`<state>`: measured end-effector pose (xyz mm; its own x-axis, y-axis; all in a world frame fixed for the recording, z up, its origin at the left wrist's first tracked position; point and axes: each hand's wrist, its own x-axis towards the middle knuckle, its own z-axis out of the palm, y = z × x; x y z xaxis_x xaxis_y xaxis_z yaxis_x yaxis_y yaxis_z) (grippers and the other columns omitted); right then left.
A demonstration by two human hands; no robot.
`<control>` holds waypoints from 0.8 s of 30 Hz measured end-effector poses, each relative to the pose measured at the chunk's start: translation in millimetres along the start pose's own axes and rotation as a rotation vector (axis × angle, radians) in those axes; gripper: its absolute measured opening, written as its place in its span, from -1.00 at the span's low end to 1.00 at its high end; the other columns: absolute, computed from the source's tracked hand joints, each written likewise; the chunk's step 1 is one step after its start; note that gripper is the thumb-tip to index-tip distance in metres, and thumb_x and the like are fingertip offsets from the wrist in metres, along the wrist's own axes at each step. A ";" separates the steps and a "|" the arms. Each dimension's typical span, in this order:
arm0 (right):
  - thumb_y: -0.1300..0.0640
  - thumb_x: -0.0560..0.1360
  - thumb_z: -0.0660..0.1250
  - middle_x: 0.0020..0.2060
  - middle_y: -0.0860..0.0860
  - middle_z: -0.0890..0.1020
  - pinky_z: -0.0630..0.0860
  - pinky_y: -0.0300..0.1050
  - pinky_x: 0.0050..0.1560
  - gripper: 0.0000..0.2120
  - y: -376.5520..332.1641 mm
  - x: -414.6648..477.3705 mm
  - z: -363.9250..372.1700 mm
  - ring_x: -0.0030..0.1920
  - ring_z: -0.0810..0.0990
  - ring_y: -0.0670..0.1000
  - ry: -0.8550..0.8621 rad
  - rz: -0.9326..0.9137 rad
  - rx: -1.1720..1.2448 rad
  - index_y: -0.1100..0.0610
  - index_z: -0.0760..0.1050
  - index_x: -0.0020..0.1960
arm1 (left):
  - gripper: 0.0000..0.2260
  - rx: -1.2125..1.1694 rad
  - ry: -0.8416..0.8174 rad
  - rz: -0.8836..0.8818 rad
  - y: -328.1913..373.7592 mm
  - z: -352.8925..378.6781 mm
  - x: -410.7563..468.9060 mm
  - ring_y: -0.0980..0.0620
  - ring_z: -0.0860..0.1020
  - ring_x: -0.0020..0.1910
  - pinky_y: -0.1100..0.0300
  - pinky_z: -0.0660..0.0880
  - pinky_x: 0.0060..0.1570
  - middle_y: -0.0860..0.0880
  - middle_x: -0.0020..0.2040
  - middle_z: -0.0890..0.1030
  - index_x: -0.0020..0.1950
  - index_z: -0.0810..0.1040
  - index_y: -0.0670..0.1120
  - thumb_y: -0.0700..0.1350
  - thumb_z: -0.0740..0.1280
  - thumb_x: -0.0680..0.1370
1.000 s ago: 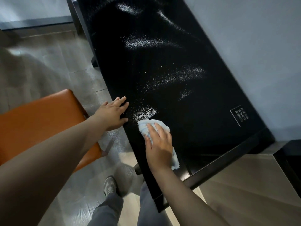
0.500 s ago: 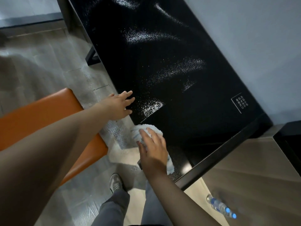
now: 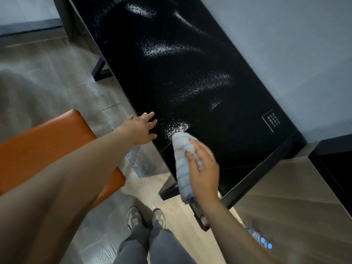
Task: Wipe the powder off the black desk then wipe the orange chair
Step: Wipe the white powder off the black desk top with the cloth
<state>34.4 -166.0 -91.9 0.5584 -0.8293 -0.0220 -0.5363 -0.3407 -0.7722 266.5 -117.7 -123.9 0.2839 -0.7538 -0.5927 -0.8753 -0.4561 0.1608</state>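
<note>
Flanking desk: orange chair left, bottle on floor right.

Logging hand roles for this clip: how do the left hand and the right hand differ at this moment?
The left hand is empty, fingers spread, lying flat at the near edge of the black desk; the right hand holds a light blue cloth. The left hand sits beside the nearest powder patch, apart from it; the right hand brings the cloth's tip up to that patch. Both are bare and reach over the desk's near end.
</note>
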 end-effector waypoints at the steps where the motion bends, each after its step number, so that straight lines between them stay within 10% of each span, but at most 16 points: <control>1: 0.08 0.57 0.29 0.28 -0.14 0.49 0.44 -0.11 0.31 -0.67 -0.5 8.9 -7.2 0.27 0.46 -0.13 0.034 0.003 0.011 -0.04 0.49 0.34 | -0.43 0.004 -0.001 -0.001 1.2 -0.9 -0.1 -0.01 -0.10 0.56 -0.07 -0.04 0.50 0.00 0.58 -0.22 0.59 -0.08 0.04 0.17 0.02 0.64; 14: 0.09 0.58 0.28 0.25 -0.08 0.53 0.36 -0.25 0.27 -0.67 27.5 119.4 -97.6 0.23 0.48 -0.12 0.249 -0.040 -0.105 0.06 0.49 0.33 | -0.52 -0.133 0.040 -0.118 29.7 -39.0 15.4 -0.14 0.41 0.32 -0.03 0.41 0.29 -0.12 0.45 0.26 0.45 0.35 -0.10 0.14 0.12 0.63; 24: 0.08 0.57 0.27 0.28 -0.02 0.53 0.37 -0.12 0.30 -0.66 82.2 259.0 -139.6 0.27 0.49 0.00 0.287 -0.020 -0.228 0.06 0.49 0.34 | -0.23 -0.202 0.199 -0.096 44.9 -76.1 73.8 -0.14 0.05 0.54 -0.05 0.14 0.48 -0.08 0.57 0.06 0.58 0.02 -0.07 0.25 0.26 0.52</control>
<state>46.6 -470.7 -72.5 0.3875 -0.9009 0.1954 -0.6728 -0.4213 -0.6082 277.9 -229.8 -100.4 0.4501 -0.7714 -0.4498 -0.7507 -0.5996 0.2772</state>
